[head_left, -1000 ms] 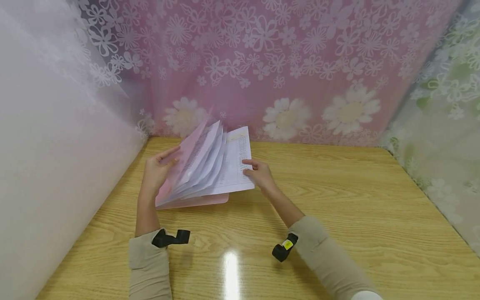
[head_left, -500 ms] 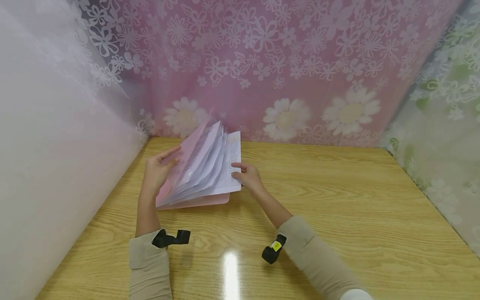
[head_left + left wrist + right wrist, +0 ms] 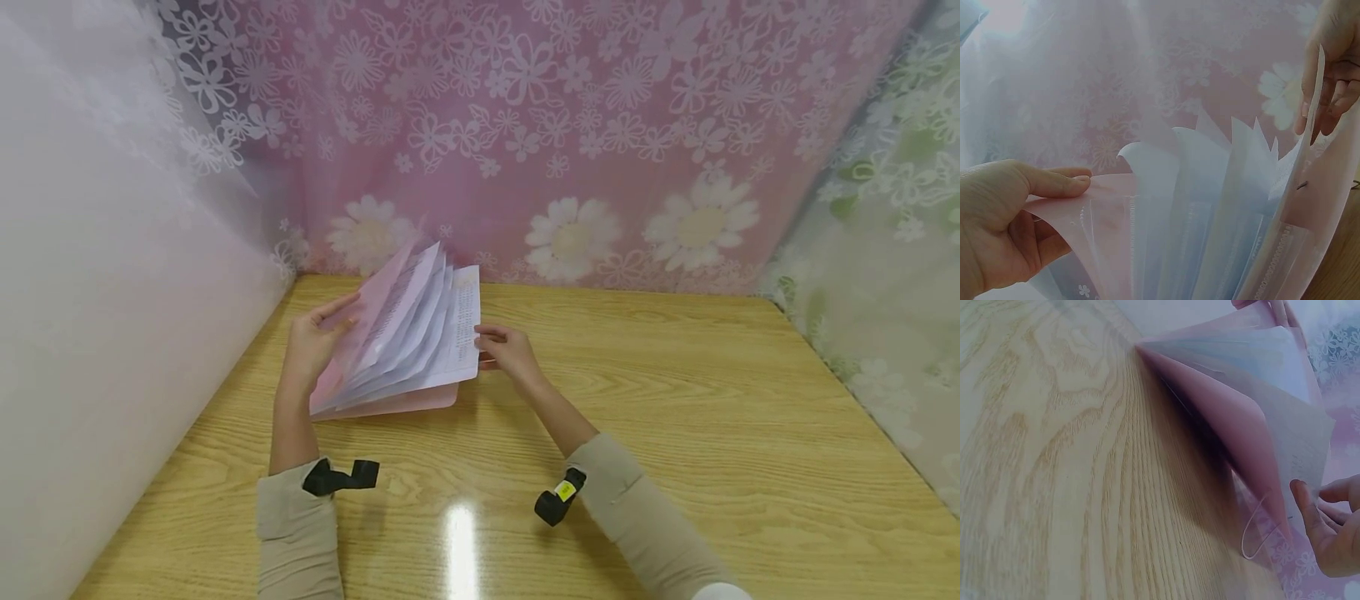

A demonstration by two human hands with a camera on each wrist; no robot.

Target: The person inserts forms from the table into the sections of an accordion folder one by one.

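Observation:
A pink folder (image 3: 420, 402) with clear pockets stands part open on the table, its pages fanned out. My left hand (image 3: 311, 342) pinches its raised front cover (image 3: 1110, 187) between thumb and fingers. Several white printed sheets (image 3: 412, 325) sit in the pockets. Furthest right is a printed sheet (image 3: 467, 321) whose outer edge sticks out past the back cover. At that edge is my right hand (image 3: 513, 354), fingers nearly straight and fingertips against the paper. In the right wrist view, the right hand (image 3: 1335, 531) has thumb and finger apart near the sheet's edge.
A thin elastic loop (image 3: 1254, 534) hangs from the back cover. The wooden table (image 3: 675, 400) extends to the right and front. A pink flowered curtain (image 3: 525, 125) closes the back, with a pale sheet (image 3: 135, 250) on the left and a flowered one (image 3: 892, 275) on the right.
The right-hand sheet has slid left into the folder. My right hand moved left with it, then drew slightly back right, fingertips now at its edge. The left hand has stayed put.

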